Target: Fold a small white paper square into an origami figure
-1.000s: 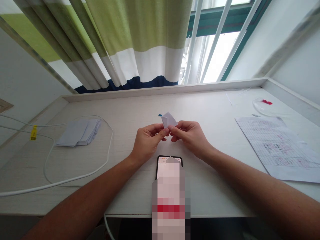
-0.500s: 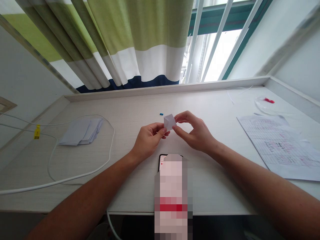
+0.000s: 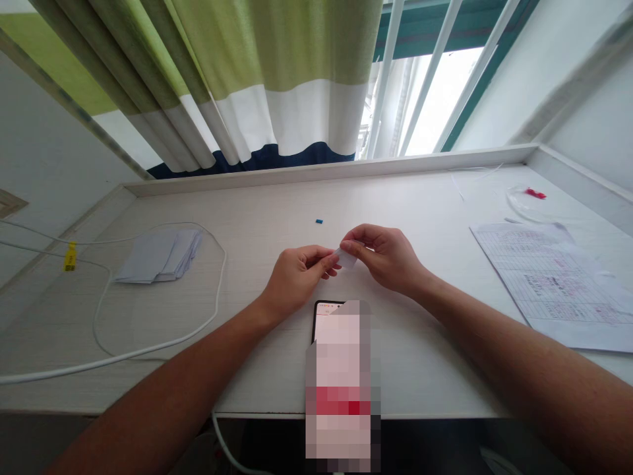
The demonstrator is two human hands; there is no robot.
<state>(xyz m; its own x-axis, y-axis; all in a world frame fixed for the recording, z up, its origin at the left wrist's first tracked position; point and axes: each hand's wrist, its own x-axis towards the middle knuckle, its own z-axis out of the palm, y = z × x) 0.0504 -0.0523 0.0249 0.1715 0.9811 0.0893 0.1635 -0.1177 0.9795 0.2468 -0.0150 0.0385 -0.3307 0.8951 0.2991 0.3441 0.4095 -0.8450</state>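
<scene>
A small folded piece of white paper [image 3: 349, 258] is held just above the desk, between my two hands. My left hand [image 3: 302, 276] pinches its left corner between thumb and fingers. From the right, my right hand [image 3: 388, 254] grips its upper edge, thumb on the near side, and covers part of it. Below the hands lies a phone [image 3: 324, 308], its screen mostly blurred out by blocks. A tiny blue piece [image 3: 319, 221] rests on the desk beyond the hands; its kind is unclear.
A stack of white paper [image 3: 158, 256] lies at left, ringed by a white cable [image 3: 163, 353] with a yellow tag [image 3: 70, 257]. Written sheets [image 3: 548, 284] lie at right, with a red item [image 3: 535, 193] behind them. A raised ledge [image 3: 297, 175] borders the desk's back.
The folded paper has turned and tipped, so less of it shows. My right thumb has moved up onto its upper edge. The view has shifted slightly.
</scene>
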